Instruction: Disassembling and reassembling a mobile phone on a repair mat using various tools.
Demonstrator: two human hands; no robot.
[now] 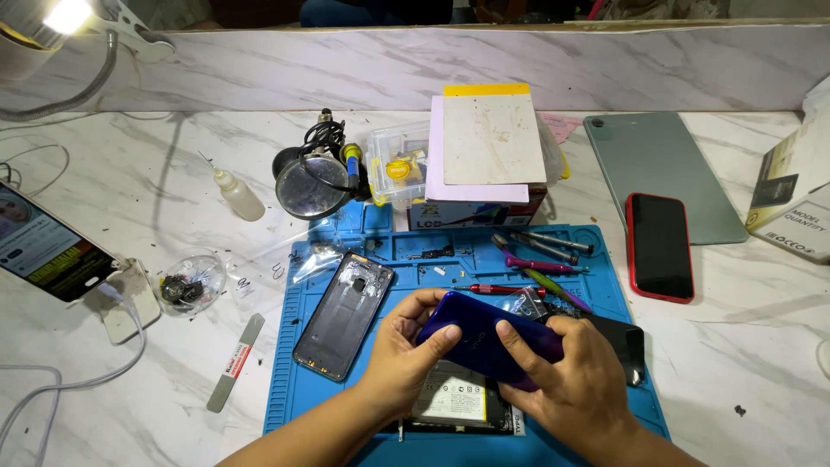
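Near the blue mat's (294, 380) front edge, the left hand (399, 356) and right hand (571, 380) both clamp a glossy purple phone back cover (484, 339) above an opened phone (456, 399). Judged thin, light, slippery (flexes easily); best held along its edges.

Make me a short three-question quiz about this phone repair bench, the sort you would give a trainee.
1. True or false: both hands, left hand and right hand, grip the glossy blue phone back cover.
2. Which lies on the blue repair mat just left of the left hand? A) grey phone frame B) red-cased phone C) green tablet
3. What surface does the flat metal pry tool rest on?

Key: 1 true. 2 A. 3 The white marble worktop, off the mat's left edge.
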